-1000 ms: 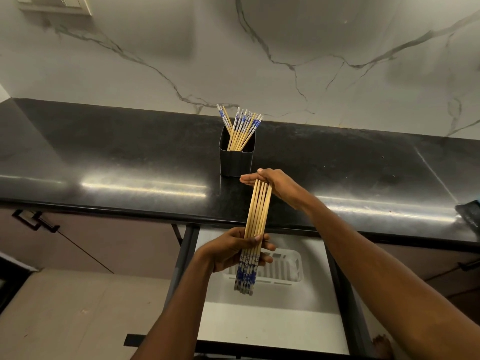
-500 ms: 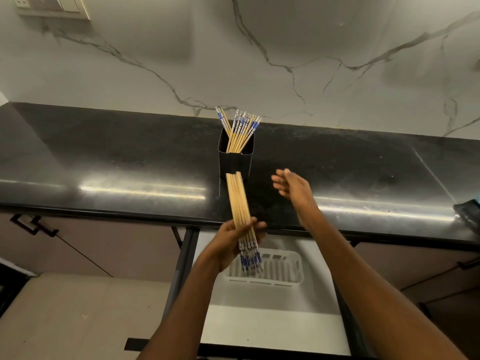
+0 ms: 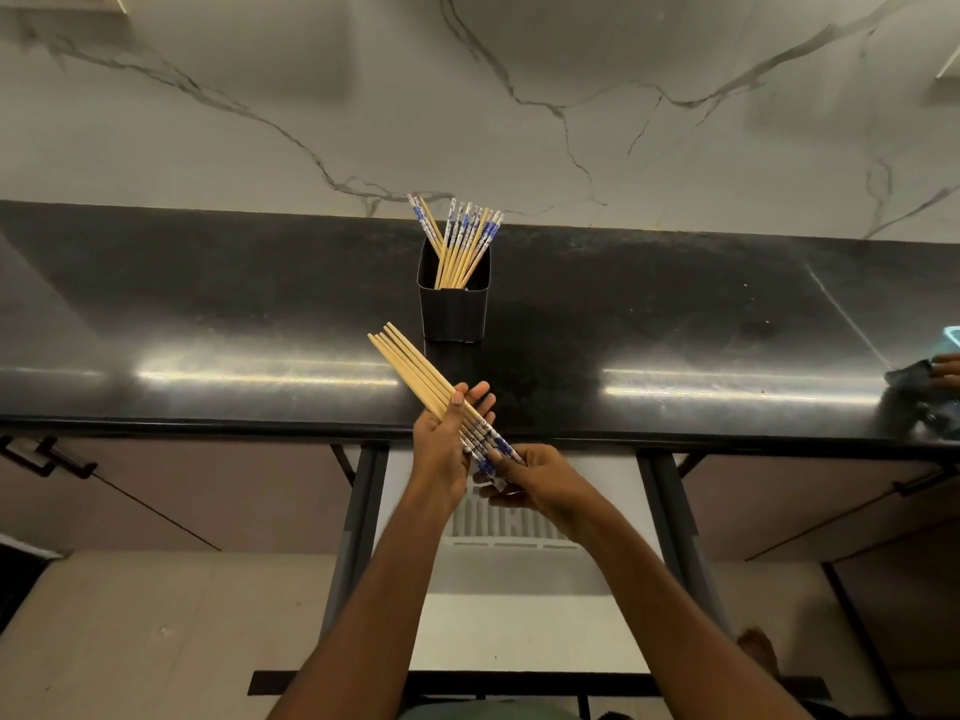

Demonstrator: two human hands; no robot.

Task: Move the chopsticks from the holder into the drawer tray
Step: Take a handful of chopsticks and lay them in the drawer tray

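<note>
A black square holder (image 3: 454,309) stands on the dark counter with several blue-and-white-ended chopsticks (image 3: 462,241) upright in it. My left hand (image 3: 447,449) grips a bundle of several wooden chopsticks (image 3: 415,374) at the middle, tips pointing up and left. My right hand (image 3: 540,483) pinches the bundle's patterned blue-and-white ends from below right. Both hands hover over the open drawer (image 3: 519,626), above the white slotted tray (image 3: 511,527), which they partly hide.
The black counter's (image 3: 208,324) front edge runs just behind my hands. A marble wall rises behind it. Closed cabinet fronts with dark handles (image 3: 47,459) flank the drawer. At the far right edge, another hand holds a dark cloth (image 3: 919,392).
My right hand let go of the bundle's tips, then came down to its patterned ends. The bundle tilted from leaning right to leaning left in my left hand.
</note>
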